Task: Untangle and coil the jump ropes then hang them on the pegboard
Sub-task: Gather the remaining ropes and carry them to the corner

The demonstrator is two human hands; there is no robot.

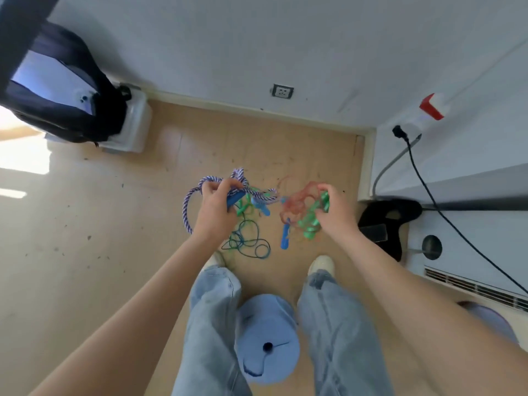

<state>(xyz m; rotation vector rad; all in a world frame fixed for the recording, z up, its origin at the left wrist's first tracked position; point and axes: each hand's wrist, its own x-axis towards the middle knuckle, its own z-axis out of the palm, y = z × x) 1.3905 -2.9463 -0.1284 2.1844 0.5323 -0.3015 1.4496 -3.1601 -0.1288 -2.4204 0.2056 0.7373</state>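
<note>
Left hand: the left hand (213,208) is at frame centre, fingers (228,186) curled round the purple-and-white braided rope (187,207) and a blue handle (235,199).
Right hand: the right hand (337,208), just right of centre, has its fingers curled on a green ribbon-like rope (310,221), with a red translucent rope (297,200) bunched beside it.
Ropes: all are held above the floor (114,210) as one knot between the hands; a thin dark green cord (248,241) dangles in loops below, and a second blue handle (285,238) hangs near the feet.
Pegboard: not in view.
Stage: likely early untangling; nothing looks coiled yet.
Risk: pulling the hands apart could cinch the crossings in the middle tighter, since several strands bridge the gap.
Risk: the hanging cord loops sit just ahead of the shoes (321,264) and could snag a foot on a step forward.
Room: open floor lies to the left; at right a white unit (471,241) and a black cable (445,212) crowd close, and the wall (285,52) closes the top of the frame.
</note>
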